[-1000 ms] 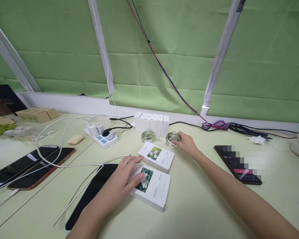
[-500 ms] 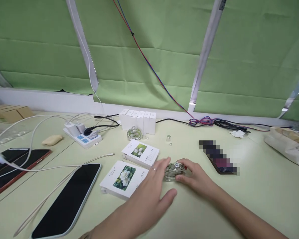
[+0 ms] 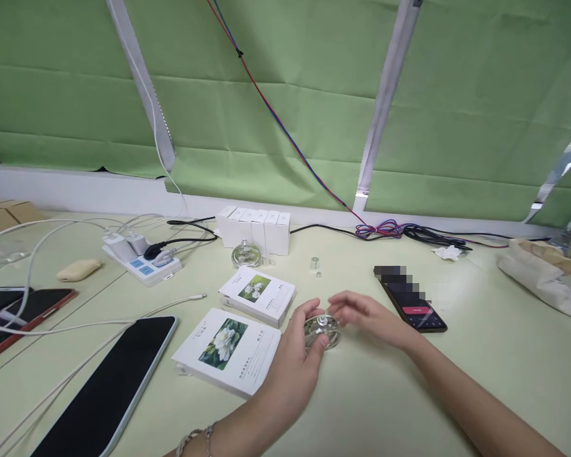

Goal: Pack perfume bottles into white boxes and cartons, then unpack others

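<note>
A small round glass perfume bottle (image 3: pixel 324 331) stands on the pale green table (image 3: pixel 409 393), gripped between the thumb and fingers of my left hand (image 3: pixel 295 368). My right hand (image 3: pixel 366 315) hovers just right of the bottle's silver top, fingers loosely spread and holding nothing. Two flat white boxes with flower pictures lie left of the bottle, the nearer one (image 3: pixel 228 350) and the farther one (image 3: pixel 257 294). A second glass bottle (image 3: pixel 245 254) stands in front of a row of small white boxes (image 3: pixel 254 230). A small clear cap (image 3: pixel 315 263) sits alone further back.
A black phone (image 3: pixel 409 297) lies to the right. A large dark phone (image 3: pixel 99 390) and a red-cased one (image 3: pixel 23 314) lie left, crossed by white cables. A power strip (image 3: pixel 140 260), a beige case (image 3: pixel 78 269), a cloth bag (image 3: pixel 540 273) and dark cables (image 3: pixel 433 236) line the back.
My right hand brought the glass bottle from the back of the table toward me and let go. My left hand left the near white box and took hold of the bottle.
</note>
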A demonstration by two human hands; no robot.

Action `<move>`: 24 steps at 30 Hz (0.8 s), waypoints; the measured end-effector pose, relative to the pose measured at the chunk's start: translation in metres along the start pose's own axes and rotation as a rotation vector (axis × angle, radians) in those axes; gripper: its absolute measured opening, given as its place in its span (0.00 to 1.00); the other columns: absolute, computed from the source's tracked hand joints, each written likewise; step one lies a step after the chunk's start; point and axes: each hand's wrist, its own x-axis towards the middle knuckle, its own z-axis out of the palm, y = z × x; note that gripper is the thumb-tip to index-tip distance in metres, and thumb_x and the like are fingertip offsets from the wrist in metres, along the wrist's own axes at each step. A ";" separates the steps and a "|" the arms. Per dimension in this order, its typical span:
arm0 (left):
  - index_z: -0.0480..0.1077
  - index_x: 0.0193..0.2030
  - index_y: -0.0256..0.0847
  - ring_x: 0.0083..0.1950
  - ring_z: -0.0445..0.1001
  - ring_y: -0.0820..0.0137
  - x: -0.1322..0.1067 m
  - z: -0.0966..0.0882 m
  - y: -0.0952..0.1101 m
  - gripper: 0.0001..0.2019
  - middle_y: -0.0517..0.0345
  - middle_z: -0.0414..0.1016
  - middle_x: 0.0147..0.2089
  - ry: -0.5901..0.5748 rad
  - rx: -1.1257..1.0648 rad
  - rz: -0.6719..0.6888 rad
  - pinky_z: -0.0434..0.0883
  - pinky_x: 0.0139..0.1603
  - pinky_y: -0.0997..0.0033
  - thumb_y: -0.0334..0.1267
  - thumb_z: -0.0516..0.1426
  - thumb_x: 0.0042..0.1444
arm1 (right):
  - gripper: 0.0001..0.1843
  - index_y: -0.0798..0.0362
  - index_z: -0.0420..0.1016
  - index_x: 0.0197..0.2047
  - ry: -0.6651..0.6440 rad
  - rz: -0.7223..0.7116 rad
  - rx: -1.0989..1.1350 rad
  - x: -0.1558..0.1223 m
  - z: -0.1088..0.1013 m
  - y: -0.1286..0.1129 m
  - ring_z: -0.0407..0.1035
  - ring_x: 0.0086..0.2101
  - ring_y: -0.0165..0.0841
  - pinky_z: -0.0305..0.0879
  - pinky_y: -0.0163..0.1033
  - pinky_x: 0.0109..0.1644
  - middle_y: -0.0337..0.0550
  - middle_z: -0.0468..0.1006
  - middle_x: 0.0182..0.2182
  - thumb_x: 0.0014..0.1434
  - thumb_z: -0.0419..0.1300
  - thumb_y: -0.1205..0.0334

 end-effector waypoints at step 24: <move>0.62 0.52 0.42 0.56 0.65 0.63 0.002 0.004 -0.003 0.15 0.52 0.68 0.53 -0.063 -0.228 0.096 0.62 0.56 0.61 0.35 0.54 0.58 | 0.12 0.50 0.73 0.44 0.089 -0.188 0.100 -0.009 0.014 -0.040 0.68 0.37 0.32 0.66 0.38 0.40 0.44 0.71 0.37 0.60 0.53 0.56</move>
